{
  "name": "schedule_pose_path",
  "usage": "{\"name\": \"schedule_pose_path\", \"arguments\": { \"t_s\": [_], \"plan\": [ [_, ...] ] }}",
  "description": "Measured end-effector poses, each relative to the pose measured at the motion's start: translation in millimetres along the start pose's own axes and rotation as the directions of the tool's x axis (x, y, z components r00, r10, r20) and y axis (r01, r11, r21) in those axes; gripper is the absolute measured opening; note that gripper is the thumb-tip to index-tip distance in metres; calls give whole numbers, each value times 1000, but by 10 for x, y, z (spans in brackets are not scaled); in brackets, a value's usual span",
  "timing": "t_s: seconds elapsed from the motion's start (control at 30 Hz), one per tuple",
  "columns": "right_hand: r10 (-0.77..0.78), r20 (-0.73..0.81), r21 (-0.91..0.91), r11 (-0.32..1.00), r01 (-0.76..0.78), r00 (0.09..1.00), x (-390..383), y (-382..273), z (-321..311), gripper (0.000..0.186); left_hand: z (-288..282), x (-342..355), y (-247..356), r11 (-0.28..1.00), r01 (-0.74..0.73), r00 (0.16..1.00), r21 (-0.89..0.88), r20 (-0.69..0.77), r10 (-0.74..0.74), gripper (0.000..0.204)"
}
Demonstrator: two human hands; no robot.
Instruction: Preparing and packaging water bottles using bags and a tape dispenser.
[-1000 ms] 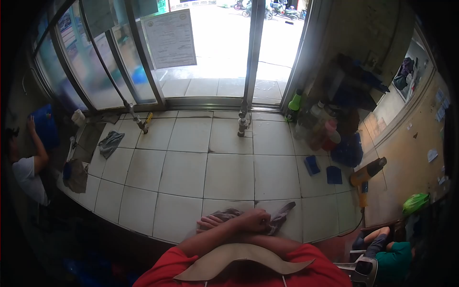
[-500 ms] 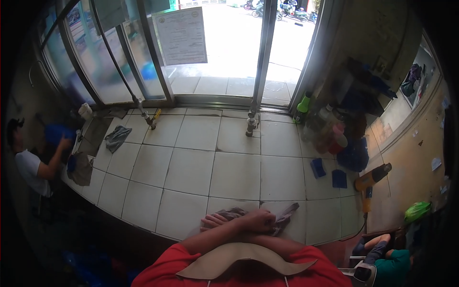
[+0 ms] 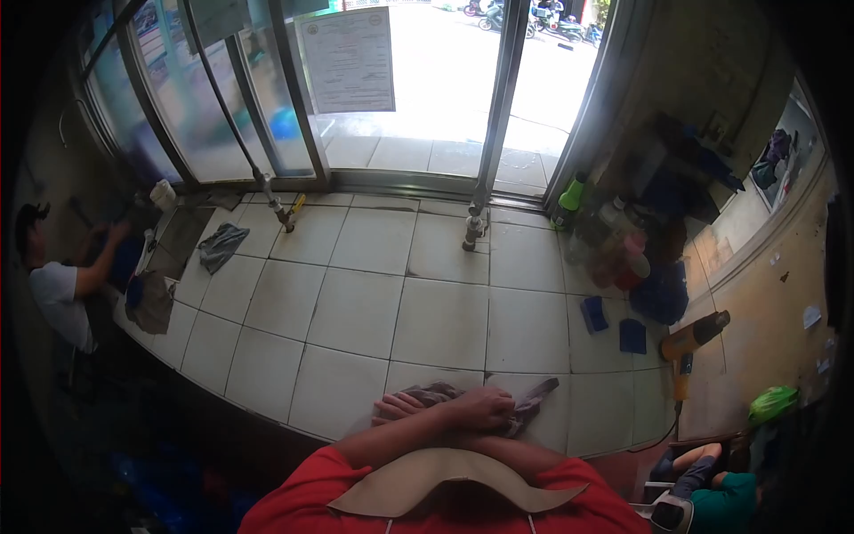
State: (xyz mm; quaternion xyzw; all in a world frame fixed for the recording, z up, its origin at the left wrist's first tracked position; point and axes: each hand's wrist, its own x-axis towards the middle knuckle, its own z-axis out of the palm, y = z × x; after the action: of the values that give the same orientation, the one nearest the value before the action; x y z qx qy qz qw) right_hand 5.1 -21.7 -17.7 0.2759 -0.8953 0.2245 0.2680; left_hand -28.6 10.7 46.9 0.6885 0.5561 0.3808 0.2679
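My forearms cross low in the view, at the near edge of a white tiled counter. My left hand, reaching over to the right side, is curled closed on a crumpled grey-brown rag. Part of that rag sticks out to the right of the fist, and another part lies behind my wrist. On the left, my right hand comes out from under the other arm. Its fingers lie stretched side by side on the counter against the rag's edge, and its palm is hidden.
Two blue flat pads and a yellow heat gun sit at the right. Behind them stand a green bottle and a red cup. Pipe fittings rise near the window. A person works at left; another sits lower right.
My hands and the rag keep the same pose. The whole view has shifted slightly. At the left, the other person's arms have moved around the blue thing there.
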Motion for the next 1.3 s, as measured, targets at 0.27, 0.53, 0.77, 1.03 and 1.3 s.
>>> {"name": "schedule_pose_path", "arguments": {
  "t_s": [0.27, 0.53, 0.77, 1.03, 1.3],
  "plan": [
    [-8, 5, -10, 1000, 8, 1000, -30, 1, 73, 52, -29, -7, 43, 1000, 3, 999, 11, 33, -4, 10],
    [-15, 98, 44, 999, 11, 995, 40, -10, -102, 53, 54, -36, -80, 999, -41, 999, -2, 22, 41, 10],
    [-11, 143, 46, 999, 4, 990, 67, -29, -182, 51, 116, -28, -160, 999, 22, 998, -41, 51, -20, 10],
    [-25, 164, 36, 999, 20, 986, 61, -1, -191, 50, 60, -22, -146, 998, 11, 1000, -59, 23, -10, 10],
    [-16, 198, 62, 998, 4, 980, 119, -43, -255, 51, -34, -93, 40, 991, 52, 999, -123, 8, -51, 19]
  ]
}}
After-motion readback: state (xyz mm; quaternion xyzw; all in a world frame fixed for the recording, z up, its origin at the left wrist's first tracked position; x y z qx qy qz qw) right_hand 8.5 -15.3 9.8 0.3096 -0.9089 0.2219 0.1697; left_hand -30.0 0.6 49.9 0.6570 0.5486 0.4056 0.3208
